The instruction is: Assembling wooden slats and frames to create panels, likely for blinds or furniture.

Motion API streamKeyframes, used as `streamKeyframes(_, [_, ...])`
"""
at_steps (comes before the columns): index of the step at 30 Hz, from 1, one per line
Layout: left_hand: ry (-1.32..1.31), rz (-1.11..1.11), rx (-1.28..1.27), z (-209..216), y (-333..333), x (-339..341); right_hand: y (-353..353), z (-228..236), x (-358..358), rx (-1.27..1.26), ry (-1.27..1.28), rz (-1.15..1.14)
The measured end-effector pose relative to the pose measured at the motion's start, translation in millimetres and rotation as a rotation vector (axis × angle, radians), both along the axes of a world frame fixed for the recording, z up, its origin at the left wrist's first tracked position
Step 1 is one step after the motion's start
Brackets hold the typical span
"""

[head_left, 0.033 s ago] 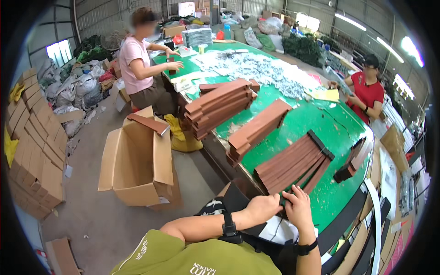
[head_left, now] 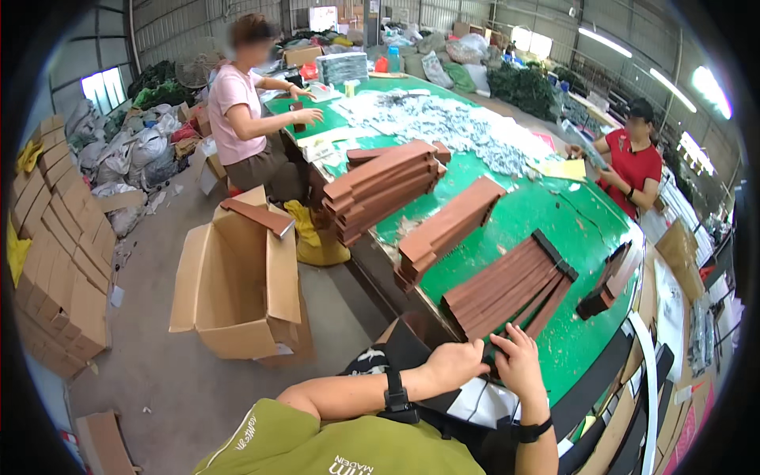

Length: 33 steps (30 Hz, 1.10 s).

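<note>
White lettering (head_left: 351, 467) on the front of an olive-green shirt (head_left: 400, 450), smaller white lettering (head_left: 246, 432) along its left sleeve (head_left: 273, 434)

Green desk (head_left: 571, 348) before me. Nearest me on it: fanned brown strips (head_left: 495, 294), dark band across far end. To my right, smaller dark-brown bundle (head_left: 611, 283). Farther left, two brown stacks (head_left: 450, 229). Beyond: pale, glinting heap (head_left: 451, 127), yellow sheet (head_left: 562, 169). Floor (head_left: 158, 332) left of me: open carton (head_left: 282, 273), yellow sack (head_left: 326, 249).

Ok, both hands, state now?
Left hand: closed, seemingly on a small black piece, shape unclear.
Right hand: partly open beside that piece; grip can't be told.
</note>
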<state>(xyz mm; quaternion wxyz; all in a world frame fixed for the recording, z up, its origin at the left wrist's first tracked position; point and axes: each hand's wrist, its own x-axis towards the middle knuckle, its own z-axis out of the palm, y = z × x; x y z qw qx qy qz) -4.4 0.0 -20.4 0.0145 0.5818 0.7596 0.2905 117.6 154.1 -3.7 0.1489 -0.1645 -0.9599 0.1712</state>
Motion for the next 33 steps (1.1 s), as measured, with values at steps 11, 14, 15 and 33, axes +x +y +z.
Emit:
streamKeyframes(11, [-0.196, -0.492, -0.059, -51.3, -66.7, -84.8, 137.4, 184.4, 112.0, -0.139, 0.056, -0.496])
streamKeyframes(14, [-0.194, -0.468, -0.059, -57.7, -74.0, -98.0, 191.2, 213.3, 135.0, -0.081, 0.062, -0.548])
streamKeyframes(15, [-0.178, -0.47, -0.045, -61.7, -73.1, -103.4, 209.2, 210.9, 134.4, 0.068, 0.013, -0.604])
streamKeyframes(33, [-0.515, -0.175, -1.101, 22.8, -109.0, -179.8, 464.3, 75.9, -162.1, -0.209, -0.098, -0.349])
